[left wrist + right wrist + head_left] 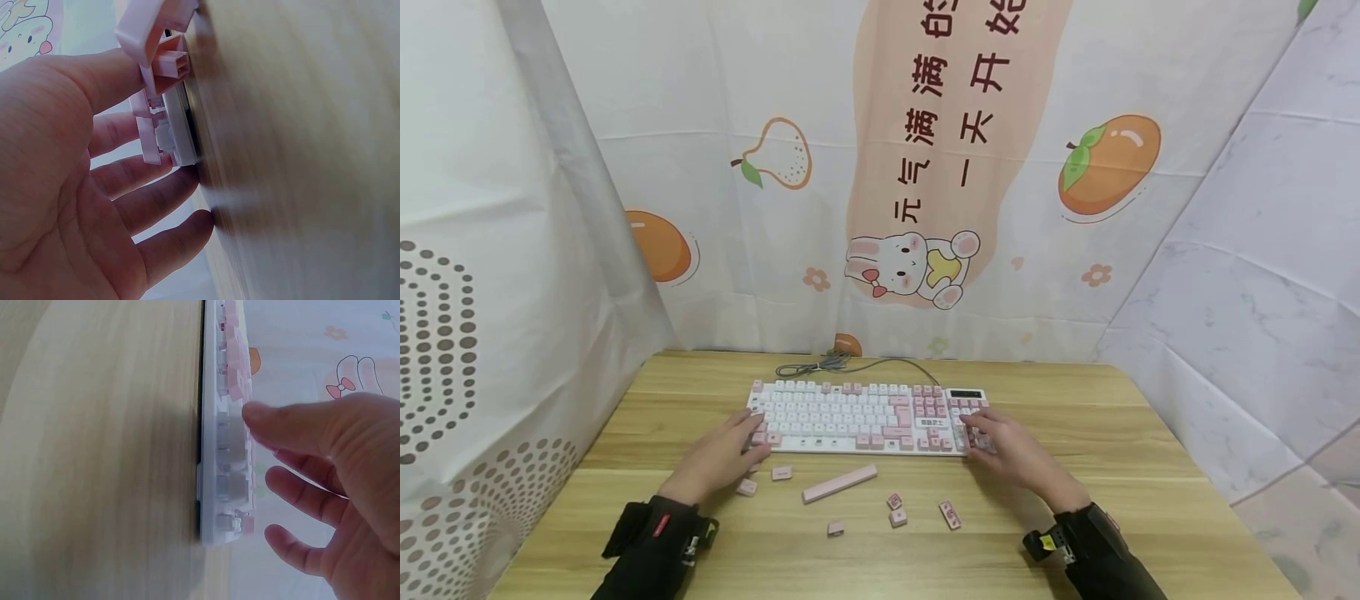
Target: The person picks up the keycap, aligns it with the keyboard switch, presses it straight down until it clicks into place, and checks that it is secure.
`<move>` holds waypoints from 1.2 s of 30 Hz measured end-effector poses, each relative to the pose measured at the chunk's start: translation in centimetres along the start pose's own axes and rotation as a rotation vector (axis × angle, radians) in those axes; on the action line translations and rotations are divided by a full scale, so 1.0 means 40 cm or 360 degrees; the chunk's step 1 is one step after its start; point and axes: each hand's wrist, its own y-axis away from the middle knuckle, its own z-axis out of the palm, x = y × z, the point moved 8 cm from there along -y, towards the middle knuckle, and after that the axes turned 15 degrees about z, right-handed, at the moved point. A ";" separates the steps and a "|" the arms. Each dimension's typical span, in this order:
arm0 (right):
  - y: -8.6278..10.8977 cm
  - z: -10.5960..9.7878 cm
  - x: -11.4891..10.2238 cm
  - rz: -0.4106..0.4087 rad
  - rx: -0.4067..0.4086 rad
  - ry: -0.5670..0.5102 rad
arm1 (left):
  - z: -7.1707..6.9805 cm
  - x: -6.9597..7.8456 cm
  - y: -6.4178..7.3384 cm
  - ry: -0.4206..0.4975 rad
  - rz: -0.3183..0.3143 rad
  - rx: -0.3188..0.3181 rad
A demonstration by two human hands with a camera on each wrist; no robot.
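Observation:
A white and pink keyboard (831, 417) lies flat on the wooden table. My left hand (724, 454) is at its left end. In the left wrist view, that hand's fingers (156, 200) reach along the keyboard's side, loosely extended, and the thumb tip is hidden behind loose pink keycaps (153, 34). Over the number pad at the right end is my right hand (1011, 450). The right wrist view shows its thumb (287, 425) close to the keys, with the other fingers slightly bent and apart; whether it touches is hard to tell.
In front of the keyboard lie a long pink spacebar keycap (839, 483) and several small pink keycaps, among them one near the left hand (782, 472) and a wider one (950, 515) towards the right. A coiled grey cable (835, 362) lies behind, before a printed curtain (760, 250).

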 end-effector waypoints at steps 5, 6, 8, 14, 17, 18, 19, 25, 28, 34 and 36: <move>-0.002 0.007 0.007 -0.0015 0.0027 -0.0013 | 0.005 -0.008 -0.001 -0.0014 -0.0001 0.0003; -0.002 0.007 0.007 -0.0028 0.0042 -0.0019 | 0.005 -0.007 -0.001 -0.0015 0.0000 0.0003; -0.002 0.005 0.006 -0.0047 0.0072 -0.0030 | 0.003 -0.005 -0.002 -0.0014 -0.0002 0.0001; -0.004 0.003 0.013 -0.0012 0.0079 -0.0064 | 0.001 -0.001 -0.001 -0.0009 -0.0007 -0.0007; -0.007 0.003 0.019 0.0023 0.0060 -0.0086 | 0.000 -0.001 -0.002 -0.0007 -0.0001 0.0001; -0.007 0.003 0.020 0.0025 0.0061 -0.0078 | 0.000 0.000 -0.002 -0.0007 0.0002 0.0004; -0.007 0.004 0.021 0.0030 0.0059 -0.0072 | -0.001 0.000 -0.002 -0.0006 0.0000 0.0005; -0.007 0.006 0.025 0.0030 0.0068 -0.0055 | -0.001 0.000 0.001 -0.0001 -0.0020 0.0006; -0.006 0.005 0.025 0.0039 0.0076 -0.0053 | 0.000 -0.001 0.001 -0.0002 -0.0021 0.0012; -0.007 0.004 0.027 0.0078 0.0063 -0.0050 | 0.001 -0.001 0.001 0.0003 -0.0028 0.0009; -0.007 0.004 0.027 0.0091 0.0052 -0.0043 | 0.001 -0.001 0.001 0.0004 -0.0026 0.0009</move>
